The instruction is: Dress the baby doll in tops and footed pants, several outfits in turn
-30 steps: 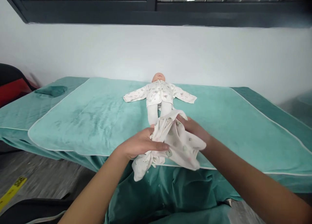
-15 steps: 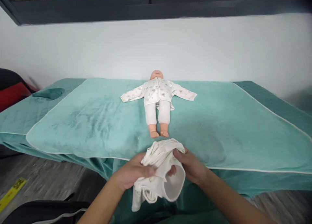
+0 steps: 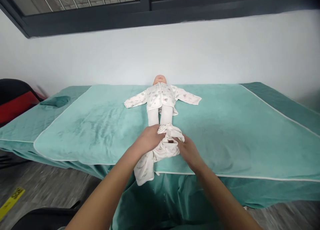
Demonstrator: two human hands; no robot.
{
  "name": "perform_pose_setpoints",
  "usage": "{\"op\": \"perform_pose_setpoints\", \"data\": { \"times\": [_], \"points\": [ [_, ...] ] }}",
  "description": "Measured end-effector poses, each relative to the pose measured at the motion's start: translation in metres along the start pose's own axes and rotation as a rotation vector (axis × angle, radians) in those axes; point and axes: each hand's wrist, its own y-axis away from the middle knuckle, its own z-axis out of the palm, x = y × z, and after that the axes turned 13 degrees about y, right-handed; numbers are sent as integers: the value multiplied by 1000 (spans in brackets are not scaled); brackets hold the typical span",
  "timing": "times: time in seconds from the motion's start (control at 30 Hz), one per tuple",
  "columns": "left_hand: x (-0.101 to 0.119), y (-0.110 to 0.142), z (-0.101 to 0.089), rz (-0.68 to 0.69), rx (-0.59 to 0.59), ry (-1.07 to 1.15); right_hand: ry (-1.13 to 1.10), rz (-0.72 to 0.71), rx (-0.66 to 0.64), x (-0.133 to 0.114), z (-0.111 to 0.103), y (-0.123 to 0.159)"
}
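Observation:
A baby doll [image 3: 160,79] lies on its back, arms spread, wearing a white printed jacket [image 3: 161,97] and white leggings on its legs. My left hand [image 3: 150,138] and my right hand [image 3: 187,150] both grip a bunched pair of white printed baby pants [image 3: 166,151] at the doll's feet. The gathered cloth hides the feet and lower shins. One leg of the pants trails toward the bed's front edge, below my left hand. My fingers are closed on the fabric from either side of its opening.
The doll lies on a teal padded mat [image 3: 100,133] with white piping, on a covered bed against a white wall [image 3: 200,56]. A dark window frame [image 3: 100,20] runs above. A black and red chair [image 3: 17,101] stands at left; yellow tape [image 3: 11,203] marks the floor.
Both hands have moved forward with the pants, from in front of the bed's edge to the doll's feet, which the cloth now covers. My view has tilted slightly up.

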Motion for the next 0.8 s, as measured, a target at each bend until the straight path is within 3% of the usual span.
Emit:
{"op": "perform_pose_setpoints", "data": {
  "times": [0.17,0.27,0.37,0.47,0.6,0.7,0.8],
  "points": [
    [9,1,-8,-11,-164,109,-155,-34,-13,-2,-3,1],
    [11,2,-16,-47,-297,288,-265,-128,-52,-6,-8,1],
    [11,-4,-22,-82,-358,388,-220,-227,13,-6,-15,-10],
    [14,-16,-20,-74,-264,353,-58,-278,158,-2,-17,-29],
    [19,-36,-8,52,-17,178,14,-263,240,2,-14,-49],
    [15,-53,3,189,175,-29,-30,-221,213,6,-14,-55],
    [5,-68,12,299,305,-201,-122,-254,91,12,-18,-57]
  ]
}}
